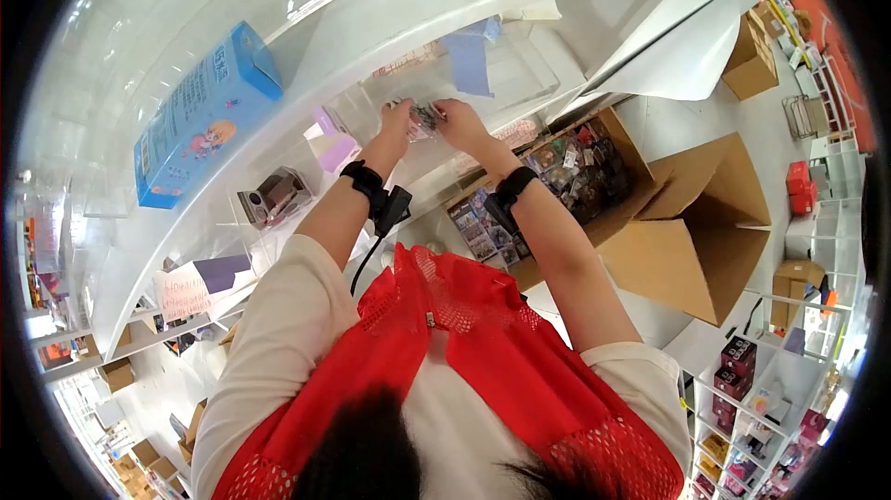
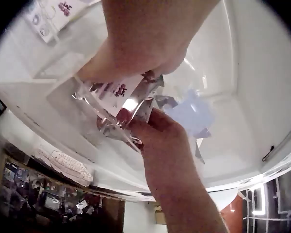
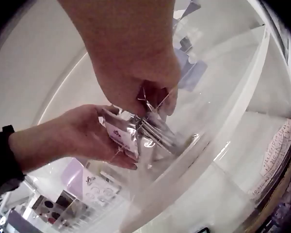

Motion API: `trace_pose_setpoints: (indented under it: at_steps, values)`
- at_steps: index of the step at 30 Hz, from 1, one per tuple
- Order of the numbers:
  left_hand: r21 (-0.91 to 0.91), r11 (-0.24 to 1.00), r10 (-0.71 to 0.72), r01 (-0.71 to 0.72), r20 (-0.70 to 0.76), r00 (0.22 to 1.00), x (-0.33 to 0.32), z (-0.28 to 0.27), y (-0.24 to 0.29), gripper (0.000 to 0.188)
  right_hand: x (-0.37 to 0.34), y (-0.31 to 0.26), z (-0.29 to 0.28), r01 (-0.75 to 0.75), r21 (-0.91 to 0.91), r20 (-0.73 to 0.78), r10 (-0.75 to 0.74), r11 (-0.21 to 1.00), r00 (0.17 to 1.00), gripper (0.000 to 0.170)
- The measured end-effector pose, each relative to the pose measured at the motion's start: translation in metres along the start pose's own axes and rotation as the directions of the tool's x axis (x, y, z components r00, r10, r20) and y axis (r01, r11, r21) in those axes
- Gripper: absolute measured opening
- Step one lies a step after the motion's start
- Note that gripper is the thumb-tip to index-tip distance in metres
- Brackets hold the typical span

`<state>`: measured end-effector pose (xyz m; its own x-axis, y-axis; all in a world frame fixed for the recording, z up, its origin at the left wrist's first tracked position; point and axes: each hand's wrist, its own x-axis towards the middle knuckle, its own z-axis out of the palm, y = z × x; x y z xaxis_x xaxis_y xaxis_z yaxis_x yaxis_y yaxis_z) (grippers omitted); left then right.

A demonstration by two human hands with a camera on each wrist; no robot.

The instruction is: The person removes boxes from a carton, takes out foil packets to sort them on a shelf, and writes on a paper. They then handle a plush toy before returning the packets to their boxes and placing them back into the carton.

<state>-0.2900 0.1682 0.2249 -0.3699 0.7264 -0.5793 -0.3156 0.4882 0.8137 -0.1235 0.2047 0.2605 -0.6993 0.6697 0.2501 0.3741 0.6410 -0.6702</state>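
Observation:
In the head view my left hand (image 1: 397, 126) and right hand (image 1: 461, 125) meet over a clear plastic shelf bin (image 1: 534, 69). Between them is a bunch of small shiny packets (image 3: 122, 137), silvery with pale printed fronts. The left hand (image 3: 89, 133) supports the bunch from one side, its fingers along the lower edge, in the right wrist view. Curled fingers of the right hand (image 3: 140, 80) pinch the packets' upper edges. From the left wrist, the right hand (image 2: 160, 138) grips the far end of the packets (image 2: 115, 97). A pale blue sheet (image 2: 191, 115) lies beyond them in the bin.
A blue box (image 1: 206, 120) stands on the curved white shelf at left. Below it sits a small boxed item (image 1: 276, 197) in a clear compartment. To the right are a carton of packaged goods (image 1: 580, 171) and an open cardboard box (image 1: 701, 259). White paper (image 1: 676, 64) hangs from the shelf edge.

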Motion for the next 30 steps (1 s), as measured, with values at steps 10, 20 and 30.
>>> trace_pose_setpoints:
  at_steps: [10, 20, 30]
  values:
    - [0.192, 0.851, 0.454, -0.489, 0.201, 0.868, -0.115, -0.017, 0.043, 0.062, -0.001, -0.057, -0.047, -0.232, 0.358, -0.379, 0.368, 0.904, 0.849, 0.023]
    - [-0.194, 0.969, 0.182, -0.155, 0.133, 0.974, -0.137, -0.054, 0.053, 0.024, 0.036, -0.005, -0.018, -0.155, -0.185, -0.048, 0.149, 0.970, 0.988, 0.025]
    - [-0.252, 0.956, 0.187, -0.152, 0.124, 0.974, -0.149, -0.082, 0.032, 0.030, 0.043, 0.019, -0.001, -0.337, -0.139, 0.176, 0.358, 0.931, 0.917, 0.026]
